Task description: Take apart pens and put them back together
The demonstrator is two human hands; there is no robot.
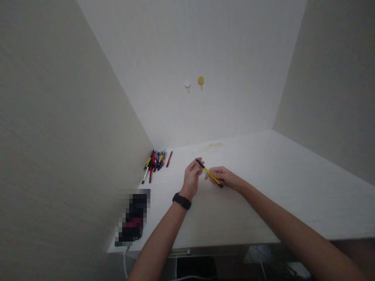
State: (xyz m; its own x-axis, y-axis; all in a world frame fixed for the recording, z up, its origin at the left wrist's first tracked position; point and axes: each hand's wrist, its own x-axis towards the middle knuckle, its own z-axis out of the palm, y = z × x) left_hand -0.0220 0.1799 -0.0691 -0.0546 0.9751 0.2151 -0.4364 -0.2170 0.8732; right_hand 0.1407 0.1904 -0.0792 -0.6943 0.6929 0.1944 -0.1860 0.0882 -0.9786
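Observation:
A yellow pen with black ends [209,174] slants between my two hands above the white desk. My right hand [221,175] is closed on its yellow barrel, fingers pinched around it. At the pen's upper black end, my left hand [192,176] has its fingers curled and holds that end; the exact contact is small and partly hidden. A black wristband [182,201] is on my left wrist. To the left, several pens in red, yellow, black, white and purple [154,162] lie in a loose pile by the wall. One red pen [169,159] lies slightly apart from them.
A pixelated dark object [133,218] sits at the desk's left edge, with a white cable [125,261] below it. Walls enclose the white desk [252,210] left, back and right. Two small hooks, one white [187,84], one yellow [200,80], are on the back wall.

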